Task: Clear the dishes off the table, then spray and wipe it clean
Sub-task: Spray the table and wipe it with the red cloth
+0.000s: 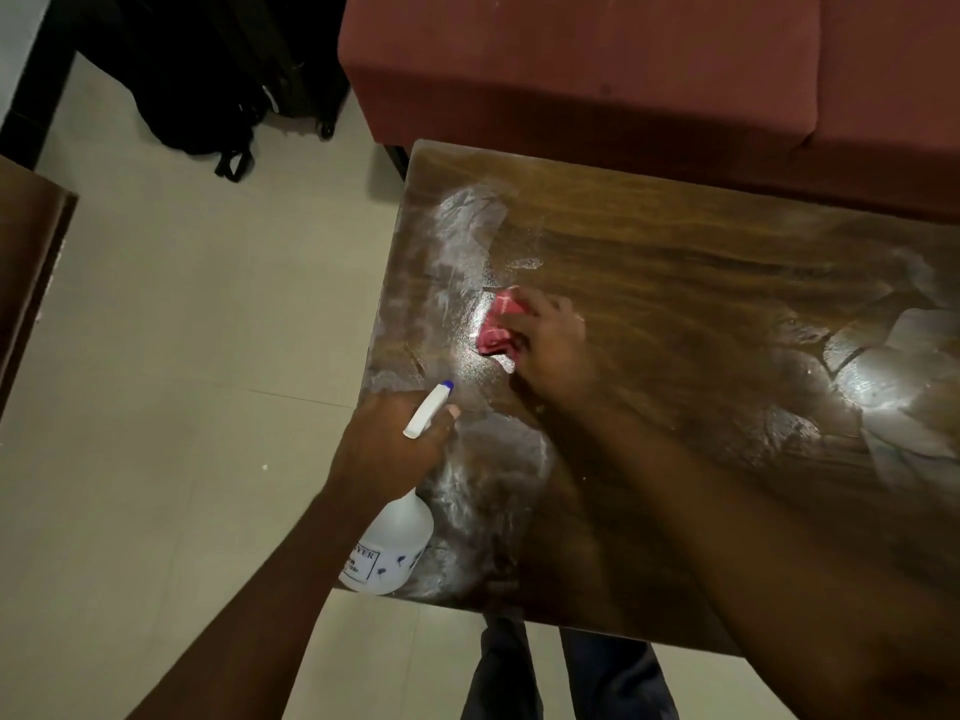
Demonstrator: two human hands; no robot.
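Observation:
A dark wooden table point(675, 283) fills the right half of the head view, its top streaked with wet, foamy smears along the left edge and at the right. My right hand point(550, 345) presses a crumpled red cloth point(498, 322) onto the wet patch near the table's left side. My left hand point(389, 449) grips the neck of a white spray bottle point(389, 548) with a blue-tipped nozzle, held at the table's left front corner. No dishes are in view on the table.
A red upholstered sofa point(623, 70) stands right behind the table. A black bag point(208, 85) lies on the pale tiled floor point(182, 356) at the back left. A brown furniture edge point(26, 262) juts in at the far left. My legs point(566, 672) show below the table's front edge.

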